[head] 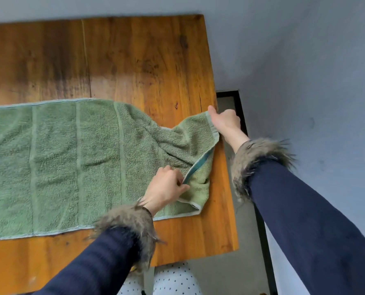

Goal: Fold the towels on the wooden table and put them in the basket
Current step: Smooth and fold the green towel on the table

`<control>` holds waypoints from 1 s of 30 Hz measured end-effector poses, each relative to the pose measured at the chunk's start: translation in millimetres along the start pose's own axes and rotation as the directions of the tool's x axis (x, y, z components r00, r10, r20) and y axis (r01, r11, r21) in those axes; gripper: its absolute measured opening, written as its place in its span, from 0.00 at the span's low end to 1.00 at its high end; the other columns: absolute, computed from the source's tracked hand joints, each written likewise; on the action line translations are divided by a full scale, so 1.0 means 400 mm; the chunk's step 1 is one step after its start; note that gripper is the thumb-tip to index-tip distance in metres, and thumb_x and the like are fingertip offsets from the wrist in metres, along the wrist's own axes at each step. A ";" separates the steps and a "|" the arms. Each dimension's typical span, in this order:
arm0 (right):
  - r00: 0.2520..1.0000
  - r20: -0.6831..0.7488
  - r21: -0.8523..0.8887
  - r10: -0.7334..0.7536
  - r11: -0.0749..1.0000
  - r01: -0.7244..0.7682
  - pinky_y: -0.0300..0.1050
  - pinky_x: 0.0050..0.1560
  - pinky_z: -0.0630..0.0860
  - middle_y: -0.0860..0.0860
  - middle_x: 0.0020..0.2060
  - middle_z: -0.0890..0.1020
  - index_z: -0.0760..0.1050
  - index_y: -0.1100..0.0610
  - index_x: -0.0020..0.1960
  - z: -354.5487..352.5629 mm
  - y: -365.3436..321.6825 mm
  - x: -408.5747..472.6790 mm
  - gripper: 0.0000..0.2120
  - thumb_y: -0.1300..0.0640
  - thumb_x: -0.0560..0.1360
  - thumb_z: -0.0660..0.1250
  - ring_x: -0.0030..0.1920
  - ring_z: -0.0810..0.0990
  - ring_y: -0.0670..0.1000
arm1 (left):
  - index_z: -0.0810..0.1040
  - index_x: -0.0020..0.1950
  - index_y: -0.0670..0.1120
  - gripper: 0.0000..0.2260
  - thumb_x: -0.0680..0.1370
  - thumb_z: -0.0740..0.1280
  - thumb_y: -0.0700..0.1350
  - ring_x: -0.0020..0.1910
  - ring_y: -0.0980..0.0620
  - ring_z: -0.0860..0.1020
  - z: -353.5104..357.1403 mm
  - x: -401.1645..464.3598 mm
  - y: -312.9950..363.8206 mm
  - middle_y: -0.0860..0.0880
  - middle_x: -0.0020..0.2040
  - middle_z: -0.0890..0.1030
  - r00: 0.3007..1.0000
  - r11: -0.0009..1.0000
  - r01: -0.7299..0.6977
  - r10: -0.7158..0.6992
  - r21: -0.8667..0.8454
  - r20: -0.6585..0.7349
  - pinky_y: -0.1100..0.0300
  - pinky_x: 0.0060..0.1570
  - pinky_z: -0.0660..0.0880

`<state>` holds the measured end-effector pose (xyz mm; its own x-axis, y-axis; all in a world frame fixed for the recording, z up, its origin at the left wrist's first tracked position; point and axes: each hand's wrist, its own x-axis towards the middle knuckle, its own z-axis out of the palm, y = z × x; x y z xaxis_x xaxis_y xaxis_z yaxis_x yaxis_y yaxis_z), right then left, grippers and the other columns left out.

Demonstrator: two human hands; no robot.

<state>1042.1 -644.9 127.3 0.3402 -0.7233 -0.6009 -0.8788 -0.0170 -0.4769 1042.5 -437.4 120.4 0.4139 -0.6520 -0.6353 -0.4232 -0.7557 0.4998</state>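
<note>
Green towel [70, 158] lies spread flat on wooden table [134, 56], its right end rumpled near the table's right edge. Left hand [166, 188] pinches the near right corner, fingers curled on the hem. Right hand [225, 122] grips the far right corner, lifted slightly.

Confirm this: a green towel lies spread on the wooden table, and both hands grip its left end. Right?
Not quite. The head view shows the left hand and right hand gripping the green towel at its right end, on the wooden table.
</note>
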 end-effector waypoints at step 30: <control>1.000 -0.021 0.375 0.016 0.927 -0.007 0.46 0.47 0.74 0.50 0.41 0.81 0.80 0.59 0.42 -0.089 -0.021 -0.006 0.08 0.64 0.72 0.63 0.46 0.78 0.50 | 0.73 0.44 0.52 0.04 0.78 0.64 0.48 0.34 0.52 0.77 -0.096 -0.081 0.010 0.49 0.39 0.83 0.999 0.840 -0.034 0.035 -0.541 -0.008 0.59 0.34 0.72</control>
<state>1036.9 -667.7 155.5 0.3190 -0.7377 -0.5951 -0.6913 0.2485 -0.6786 1058.2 -421.6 165.5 0.4050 -0.6787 -0.6127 0.0667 -0.6464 0.7601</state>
